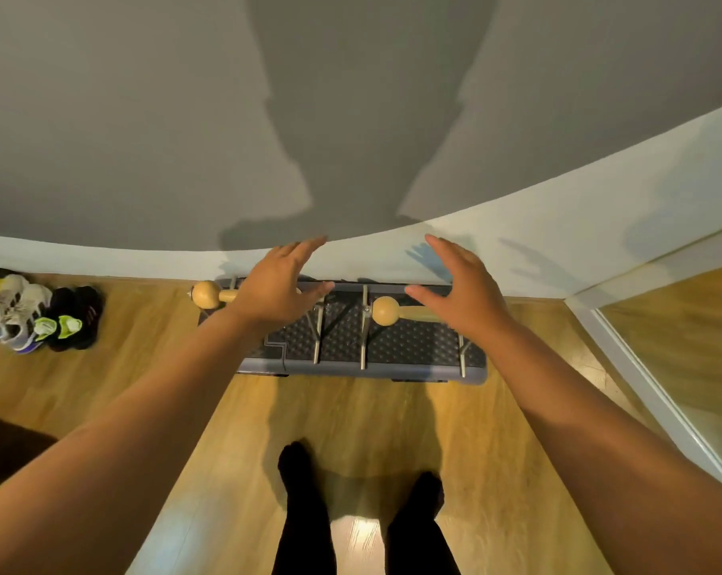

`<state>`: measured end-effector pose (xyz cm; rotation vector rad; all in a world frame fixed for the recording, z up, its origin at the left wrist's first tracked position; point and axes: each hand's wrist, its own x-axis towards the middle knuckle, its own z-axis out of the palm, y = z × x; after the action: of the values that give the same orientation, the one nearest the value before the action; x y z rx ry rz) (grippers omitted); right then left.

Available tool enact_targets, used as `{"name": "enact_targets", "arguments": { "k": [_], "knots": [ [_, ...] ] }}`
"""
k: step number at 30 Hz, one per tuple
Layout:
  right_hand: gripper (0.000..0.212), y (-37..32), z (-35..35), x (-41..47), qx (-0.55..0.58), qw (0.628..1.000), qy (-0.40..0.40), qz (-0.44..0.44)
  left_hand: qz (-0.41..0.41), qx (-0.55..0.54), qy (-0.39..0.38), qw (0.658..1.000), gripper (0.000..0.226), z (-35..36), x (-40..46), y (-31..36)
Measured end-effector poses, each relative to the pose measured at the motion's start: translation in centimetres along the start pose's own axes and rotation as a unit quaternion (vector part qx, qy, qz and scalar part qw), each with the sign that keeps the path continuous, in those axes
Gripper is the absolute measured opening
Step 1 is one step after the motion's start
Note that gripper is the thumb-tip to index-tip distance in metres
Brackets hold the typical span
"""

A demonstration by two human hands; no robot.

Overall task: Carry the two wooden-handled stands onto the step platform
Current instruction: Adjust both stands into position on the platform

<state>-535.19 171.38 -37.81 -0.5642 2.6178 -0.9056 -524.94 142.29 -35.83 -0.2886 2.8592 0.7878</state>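
Observation:
Two stands with round-ended wooden handles and metal legs stand side by side on the dark studded step platform (413,346) against the wall. The left stand's handle (206,294) pokes out from under my left hand (278,286), which hovers over it with fingers spread and straight. The right stand's handle (386,311) lies just left of my right hand (460,290), also spread above it. Neither hand grips anything. The middle of each handle is hidden by a hand.
Several shoes (40,317) sit in a row on the wooden floor at the left wall. A mirror or glass panel (682,346) leans at the right. My legs in dark trousers (351,512) stand on the floor just before the platform.

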Motion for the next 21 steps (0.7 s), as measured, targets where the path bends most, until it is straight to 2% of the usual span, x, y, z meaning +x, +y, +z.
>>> {"name": "enact_targets", "arguments": {
  "k": [6, 10, 13, 17, 21],
  "knots": [
    [0.093, -0.1, 5.0, 0.9, -0.033, 0.999, -0.040, 0.006, 0.005, 0.013, -0.019, 1.000, 0.083, 0.8, 0.4, -6.2],
    [0.100, 1.2, 8.7, 2.0, -0.052, 0.995, -0.088, 0.014, 0.027, 0.049, -0.059, 0.997, 0.089, 2.6, 1.5, -11.0],
    [0.103, 3.6, 11.4, 3.1, -0.110, 0.990, -0.088, -0.018, 0.035, 0.058, -0.075, 0.995, 0.104, 4.7, 2.5, -14.5],
    [0.103, 7.0, 14.3, 4.0, -0.157, 0.982, -0.109, 0.001, 0.038, 0.045, -0.078, 0.995, 0.136, 8.2, 3.9, -18.1],
    [0.109, 10.1, 16.3, 5.3, -0.184, 0.973, -0.136, 0.007, 0.037, 0.080, -0.101, 0.991, 0.140, 11.7, 5.5, -21.3]
  ]
}}
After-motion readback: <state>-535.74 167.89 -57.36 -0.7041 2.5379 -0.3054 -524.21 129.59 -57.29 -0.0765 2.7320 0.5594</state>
